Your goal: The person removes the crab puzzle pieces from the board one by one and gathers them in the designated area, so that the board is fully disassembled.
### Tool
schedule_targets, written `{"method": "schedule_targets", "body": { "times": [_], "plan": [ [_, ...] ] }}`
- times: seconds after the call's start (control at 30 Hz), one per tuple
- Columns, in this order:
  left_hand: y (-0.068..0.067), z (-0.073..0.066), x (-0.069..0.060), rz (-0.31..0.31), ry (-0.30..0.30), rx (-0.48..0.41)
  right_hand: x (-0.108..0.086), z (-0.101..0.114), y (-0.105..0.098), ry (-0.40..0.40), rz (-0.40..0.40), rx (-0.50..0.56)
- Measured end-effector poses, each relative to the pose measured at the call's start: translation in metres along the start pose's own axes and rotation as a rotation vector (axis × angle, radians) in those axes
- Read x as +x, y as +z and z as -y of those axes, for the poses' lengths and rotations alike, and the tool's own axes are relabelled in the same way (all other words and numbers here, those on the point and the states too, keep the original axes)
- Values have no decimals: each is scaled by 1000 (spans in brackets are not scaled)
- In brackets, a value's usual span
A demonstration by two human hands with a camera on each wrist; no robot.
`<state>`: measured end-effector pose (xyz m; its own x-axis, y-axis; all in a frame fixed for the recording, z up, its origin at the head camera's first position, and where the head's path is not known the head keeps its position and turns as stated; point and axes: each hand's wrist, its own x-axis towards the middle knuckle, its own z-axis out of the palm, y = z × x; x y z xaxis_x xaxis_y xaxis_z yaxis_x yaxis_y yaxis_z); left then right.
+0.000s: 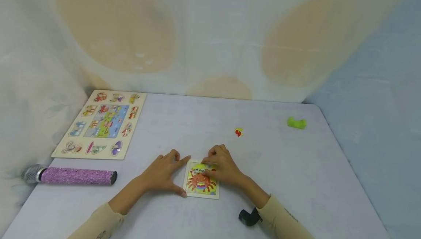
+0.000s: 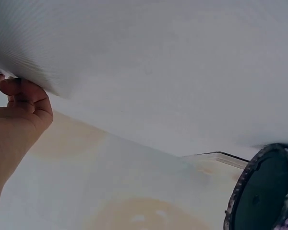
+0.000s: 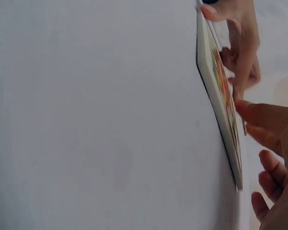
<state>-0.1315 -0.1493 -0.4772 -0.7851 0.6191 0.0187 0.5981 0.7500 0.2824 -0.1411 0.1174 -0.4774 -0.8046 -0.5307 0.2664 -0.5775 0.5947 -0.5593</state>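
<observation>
A small square puzzle board [image 1: 201, 196] with a red crab picture lies flat near the table's front. Along its left side, my left hand [image 1: 163, 173] rests with thumb and forefinger spread to the upper and lower corners. My right hand [image 1: 226, 168] is over the board's upper right, thumb and forefinger pinching a small puzzle piece whose thin edge [image 3: 245, 126] shows in the right wrist view. The left wrist view catches curled fingers of the left hand [image 2: 20, 122]. A loose red and yellow piece [image 1: 238, 132] lies farther back.
At the back left is a large picture board [image 1: 122, 151], with a purple sequined microphone [image 1: 79, 176] in front of it. A green object [image 1: 296, 123] sits at the back right. A black curved object [image 1: 249, 217] lies by the right sleeve.
</observation>
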Motion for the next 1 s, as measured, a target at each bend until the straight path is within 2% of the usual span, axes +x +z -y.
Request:
{"method": "schedule_targets", "body": {
  "times": [0.17, 0.33, 0.5, 0.67, 1.0],
  "plan": [
    [0, 0, 1, -12, 4, 2, -5, -21, -21, 26, -67, 16],
    [2, 1, 1, -21, 2, 2, -16, -52, -48, 116, -120, -20],
    [4, 2, -1, -34, 2, 0, -26, -81, -72, 147, -157, -56],
    [4, 3, -2, -52, -1, -3, -26, -104, -91, 181, -167, -82],
    [5, 2, -1, -25, -34, -10, -18, -138, -115, 246, -155, -112]
  ]
}}
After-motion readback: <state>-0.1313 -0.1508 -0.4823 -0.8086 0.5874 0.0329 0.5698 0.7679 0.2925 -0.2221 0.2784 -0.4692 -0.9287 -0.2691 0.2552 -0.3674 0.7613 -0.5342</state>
